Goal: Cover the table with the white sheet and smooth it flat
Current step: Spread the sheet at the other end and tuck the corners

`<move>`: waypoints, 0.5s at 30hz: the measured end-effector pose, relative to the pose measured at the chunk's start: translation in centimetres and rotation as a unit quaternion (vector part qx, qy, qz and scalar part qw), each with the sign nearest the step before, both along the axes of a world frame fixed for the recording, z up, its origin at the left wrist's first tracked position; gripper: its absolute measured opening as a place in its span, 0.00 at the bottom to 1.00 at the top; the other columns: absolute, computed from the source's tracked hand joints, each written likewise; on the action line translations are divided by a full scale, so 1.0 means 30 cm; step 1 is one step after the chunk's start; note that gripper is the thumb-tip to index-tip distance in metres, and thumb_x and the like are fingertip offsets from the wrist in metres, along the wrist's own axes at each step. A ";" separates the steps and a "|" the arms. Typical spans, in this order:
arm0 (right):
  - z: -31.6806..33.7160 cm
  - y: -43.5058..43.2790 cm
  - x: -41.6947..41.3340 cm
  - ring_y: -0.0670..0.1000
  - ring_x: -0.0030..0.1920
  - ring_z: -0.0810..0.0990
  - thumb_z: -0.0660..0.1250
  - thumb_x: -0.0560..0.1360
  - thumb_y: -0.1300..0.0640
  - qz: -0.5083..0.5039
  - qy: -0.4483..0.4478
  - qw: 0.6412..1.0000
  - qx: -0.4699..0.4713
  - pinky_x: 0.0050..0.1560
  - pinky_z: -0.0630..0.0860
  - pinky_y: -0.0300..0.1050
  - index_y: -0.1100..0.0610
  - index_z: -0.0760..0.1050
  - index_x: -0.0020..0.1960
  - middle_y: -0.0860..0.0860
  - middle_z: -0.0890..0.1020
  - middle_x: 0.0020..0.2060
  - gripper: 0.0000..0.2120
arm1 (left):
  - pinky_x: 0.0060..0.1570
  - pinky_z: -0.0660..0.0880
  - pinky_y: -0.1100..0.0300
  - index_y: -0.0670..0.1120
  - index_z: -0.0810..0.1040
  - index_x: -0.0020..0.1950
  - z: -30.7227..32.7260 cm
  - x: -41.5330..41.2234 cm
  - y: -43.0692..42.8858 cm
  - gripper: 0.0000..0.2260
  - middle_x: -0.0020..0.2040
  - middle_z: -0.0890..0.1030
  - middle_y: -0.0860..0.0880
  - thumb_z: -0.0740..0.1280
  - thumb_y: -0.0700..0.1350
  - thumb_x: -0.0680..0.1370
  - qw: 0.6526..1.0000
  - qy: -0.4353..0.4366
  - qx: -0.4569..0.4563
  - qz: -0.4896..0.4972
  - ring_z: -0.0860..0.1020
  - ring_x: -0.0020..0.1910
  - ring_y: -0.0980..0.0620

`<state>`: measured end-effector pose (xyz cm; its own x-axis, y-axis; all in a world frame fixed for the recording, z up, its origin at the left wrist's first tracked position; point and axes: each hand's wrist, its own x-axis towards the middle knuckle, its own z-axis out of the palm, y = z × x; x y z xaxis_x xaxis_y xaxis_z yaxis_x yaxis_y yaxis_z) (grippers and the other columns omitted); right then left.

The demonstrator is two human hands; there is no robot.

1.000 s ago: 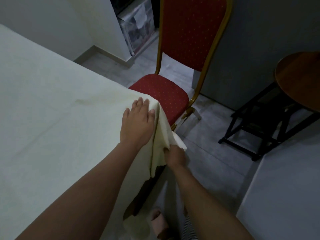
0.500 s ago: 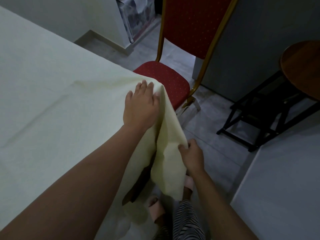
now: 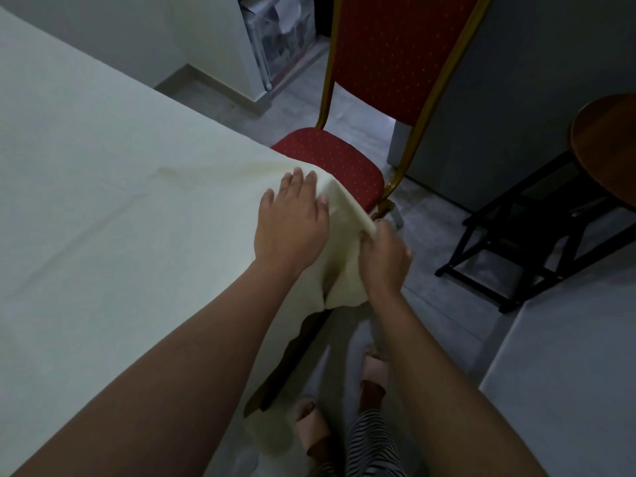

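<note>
- Head view, the only feed I have: the white sheet (image 3: 120,201) lies across the table top on the left of the frame. It is mostly flat with a few faint creases, and it spills over the near corner.
- The left hand (image 3: 292,218) lies palm down on the sheet right at that corner, fingers straight and close together, thumb out to the side. I read it as an anchor that pins the cloth so the top does not slide while the other hand pulls.
- The right hand (image 3: 383,256) sits just beside it, off the table, with its fingers curled and clamped on a fold of the overhang. A taut ridge of cloth runs from the corner into that grip, so I judge it is drawing the slack outward.
- Below the hands the overhang is bunched and lifted, and the dark edge of the table (image 3: 296,352) shows beneath it. To me the corner is the part left to dress, while the top looks nearly done.
- The red chair (image 3: 337,163) has its seat close behind the corner. I cannot tell whether the sheet touches it, but the hem could snag there.
</note>
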<state>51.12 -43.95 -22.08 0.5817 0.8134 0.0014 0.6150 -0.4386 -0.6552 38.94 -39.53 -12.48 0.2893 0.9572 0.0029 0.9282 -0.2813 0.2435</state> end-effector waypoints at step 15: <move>-0.133 -0.178 -0.149 0.50 0.42 0.78 0.61 0.78 0.49 0.066 0.061 0.993 -0.075 0.41 0.75 0.48 0.53 0.71 0.46 0.48 0.78 0.43 0.07 | 0.75 0.52 0.47 0.46 0.55 0.77 -0.017 -0.002 0.003 0.24 0.78 0.57 0.46 0.46 0.52 0.82 1.000 0.004 0.002 -0.003 0.54 0.77 0.48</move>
<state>46.65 -49.28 -26.07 0.4592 0.8680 -0.1890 0.5933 -0.4580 -0.6620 38.88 -39.43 -12.97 0.2950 0.9555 0.0041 0.9284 -0.2876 0.2354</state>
